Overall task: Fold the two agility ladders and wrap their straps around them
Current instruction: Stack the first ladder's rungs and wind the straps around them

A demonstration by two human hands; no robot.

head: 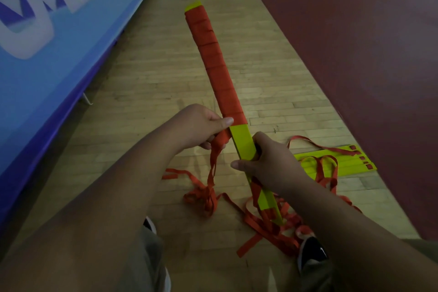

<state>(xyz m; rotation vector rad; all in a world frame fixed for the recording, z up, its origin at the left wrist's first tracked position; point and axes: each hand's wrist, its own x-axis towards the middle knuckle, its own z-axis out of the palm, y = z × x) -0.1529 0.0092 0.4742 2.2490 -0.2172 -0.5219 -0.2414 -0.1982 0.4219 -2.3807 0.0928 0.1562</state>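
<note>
While both hands hold it, the folded ladder bundle (242, 141) runs with its long axis from low near the person's feet up and away, leaning slightly left in the view; its far tip sits near top centre and its near end is buried in loose webbing. It's a flat stack of yellow-green rungs, long and narrow. Orange-red strap (214, 59) is wound in tight overlapping turns over most of the far length, leaving a sliver of yellow at the far tip and a bare yellow stretch near the hands. The left hand (200, 125) pinches the strap against the bundle's left edge just where the wrapping ends, thumb on top and fingers curled under, with strap hanging down from it. The right hand (269, 161) grips the bare yellow section just below, fingers clenched round it. Slack strap trails to a messy tangle (267, 223) on the wood floor (154, 73), crowding the bundle's near end. The second ladder (336, 159) lies flat on the floor to the right, rungs fanned, with red loops over it, close behind the right hand. A blue banner (47, 66) runs along the left, a dark red surface (355, 54) covers the right, and a black shoe (312, 251) touches the tangle.
</note>
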